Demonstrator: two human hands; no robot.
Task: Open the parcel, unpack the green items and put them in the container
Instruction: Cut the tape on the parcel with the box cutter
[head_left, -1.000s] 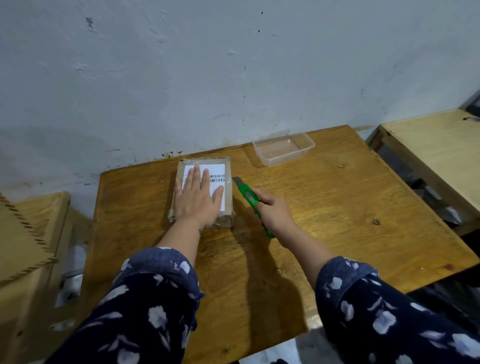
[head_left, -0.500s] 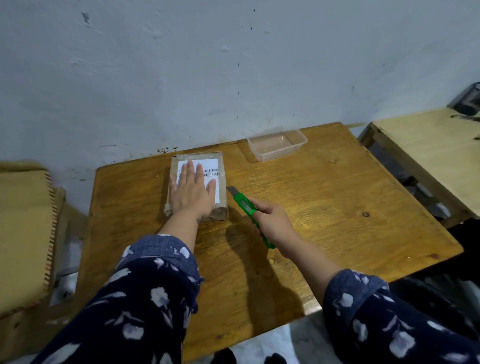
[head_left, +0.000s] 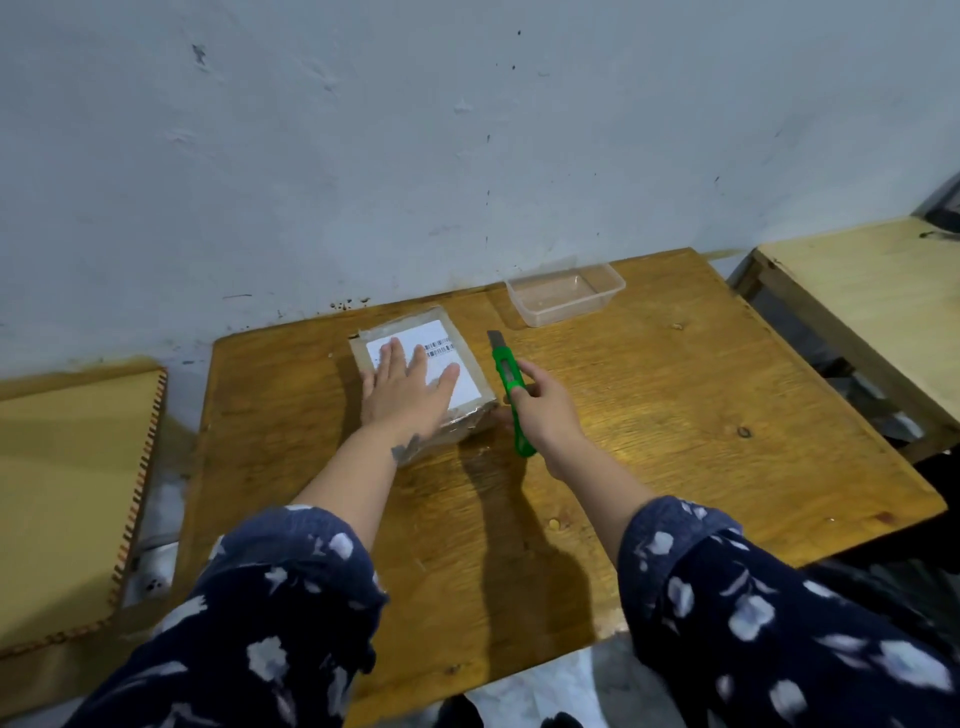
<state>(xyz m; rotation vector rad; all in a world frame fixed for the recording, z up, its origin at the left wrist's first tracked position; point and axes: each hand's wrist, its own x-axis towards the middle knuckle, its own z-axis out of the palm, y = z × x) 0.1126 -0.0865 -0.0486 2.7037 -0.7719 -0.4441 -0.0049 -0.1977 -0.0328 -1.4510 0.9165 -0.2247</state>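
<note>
Wooden desk against a pale wall. Left hand lies flat, fingers spread, on the taped parcel. Right hand grips a green knife beside it. Clear container sits farther right.

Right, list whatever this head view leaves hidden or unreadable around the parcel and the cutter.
- Parcel contents: sealed by tape, so no green items show.
- Label print: the barcode text is too small, and the left hand covers part of it.
- Parcel's near edge: hidden by the left wrist.
- Cutter handle middle: wrapped by the right hand.
- Side table on the right: cut off by the frame edge.
</note>
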